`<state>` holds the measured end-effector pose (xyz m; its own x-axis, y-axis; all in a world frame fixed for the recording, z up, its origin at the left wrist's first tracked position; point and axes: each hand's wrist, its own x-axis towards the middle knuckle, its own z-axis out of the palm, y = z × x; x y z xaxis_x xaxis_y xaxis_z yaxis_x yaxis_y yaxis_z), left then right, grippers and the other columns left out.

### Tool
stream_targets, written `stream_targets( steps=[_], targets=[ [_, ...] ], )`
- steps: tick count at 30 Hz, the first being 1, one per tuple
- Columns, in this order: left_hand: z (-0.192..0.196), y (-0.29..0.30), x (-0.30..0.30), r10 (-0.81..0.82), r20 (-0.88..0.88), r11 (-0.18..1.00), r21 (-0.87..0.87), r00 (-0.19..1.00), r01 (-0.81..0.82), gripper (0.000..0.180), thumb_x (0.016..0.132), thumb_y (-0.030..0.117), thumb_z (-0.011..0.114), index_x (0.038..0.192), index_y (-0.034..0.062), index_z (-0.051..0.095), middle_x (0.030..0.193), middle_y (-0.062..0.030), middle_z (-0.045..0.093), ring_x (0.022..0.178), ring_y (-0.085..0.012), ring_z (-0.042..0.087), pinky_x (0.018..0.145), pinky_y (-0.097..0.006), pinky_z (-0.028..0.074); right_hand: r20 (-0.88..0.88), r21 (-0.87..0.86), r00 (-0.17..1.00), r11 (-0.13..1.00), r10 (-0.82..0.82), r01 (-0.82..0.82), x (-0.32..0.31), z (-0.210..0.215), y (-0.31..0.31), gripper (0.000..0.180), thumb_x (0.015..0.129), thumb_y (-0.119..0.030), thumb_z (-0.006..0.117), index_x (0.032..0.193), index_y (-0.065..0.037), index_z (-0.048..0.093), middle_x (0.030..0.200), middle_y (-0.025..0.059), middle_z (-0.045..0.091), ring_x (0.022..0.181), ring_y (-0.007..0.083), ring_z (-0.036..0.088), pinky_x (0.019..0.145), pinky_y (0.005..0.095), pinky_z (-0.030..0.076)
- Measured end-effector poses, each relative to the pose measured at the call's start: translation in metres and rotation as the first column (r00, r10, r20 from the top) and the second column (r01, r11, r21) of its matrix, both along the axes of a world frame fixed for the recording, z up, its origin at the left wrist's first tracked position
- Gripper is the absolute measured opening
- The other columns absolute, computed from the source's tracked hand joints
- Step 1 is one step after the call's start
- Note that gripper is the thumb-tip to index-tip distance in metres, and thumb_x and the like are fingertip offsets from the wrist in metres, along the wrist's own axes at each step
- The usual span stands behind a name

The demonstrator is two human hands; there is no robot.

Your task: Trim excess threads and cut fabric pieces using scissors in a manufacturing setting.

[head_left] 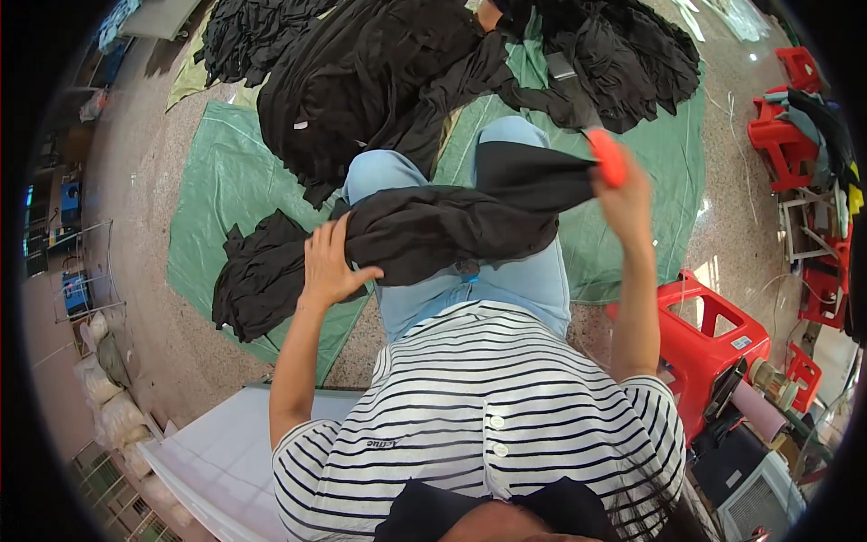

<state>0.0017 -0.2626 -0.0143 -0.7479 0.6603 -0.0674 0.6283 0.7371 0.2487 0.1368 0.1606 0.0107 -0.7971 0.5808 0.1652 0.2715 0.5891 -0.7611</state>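
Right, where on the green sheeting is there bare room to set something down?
Left: green sheeting between the big black heap and small black pile. Right: the stretch between the jeans and right forearm. Crowded: the far side, and the lap under black cloth.

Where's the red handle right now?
In the head view, the red handle is upper right, in your right hand, by the right end of the black cloth across your lap.

The right hand (623, 194) has room on its right, over the green plastic sheet (670, 181). Ahead, a big crumpled black cloth heap (628, 63) blocks it. A red plastic stool (718, 336) stands beside the right arm (639, 289). A smaller black cloth pile (257, 282) blocks the left hand's (330, 264) left.
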Motion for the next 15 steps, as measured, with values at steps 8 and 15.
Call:
stream_targets(
  steps=[8,15],
  targets=[
    [-0.038,-0.017,0.033,0.126,0.112,0.847,0.505,0.986,-0.165,0.018,0.073,-0.001,0.058,0.09,-0.0005,0.053,0.1,-0.0173,0.059,0.098,-0.0321,0.058,0.105,-0.042,0.036,-0.207,-0.165,0.894,0.915,-0.397,0.368,0.089,0.099,0.016,0.023,0.085,-0.005,0.069,0.107,-0.003,0.065,0.086,-0.0015,0.061,0.062,0.0019,0.046,0.053,0.0182,0.033],
    [0.076,-0.111,0.024,0.118,0.552,0.447,0.713,0.825,-0.541,0.04,0.087,0.042,0.063,0.078,0.0128,0.037,0.076,0.0029,0.043,0.067,-0.0065,0.045,0.058,-0.023,0.039,-0.199,-0.074,0.869,0.892,-0.452,0.447,0.123,0.12,0.016,0.025,0.085,-0.004,0.068,0.11,-0.002,0.064,0.092,0.0013,0.063,0.08,0.0071,0.055,0.07,0.0218,0.044]
  ],
)
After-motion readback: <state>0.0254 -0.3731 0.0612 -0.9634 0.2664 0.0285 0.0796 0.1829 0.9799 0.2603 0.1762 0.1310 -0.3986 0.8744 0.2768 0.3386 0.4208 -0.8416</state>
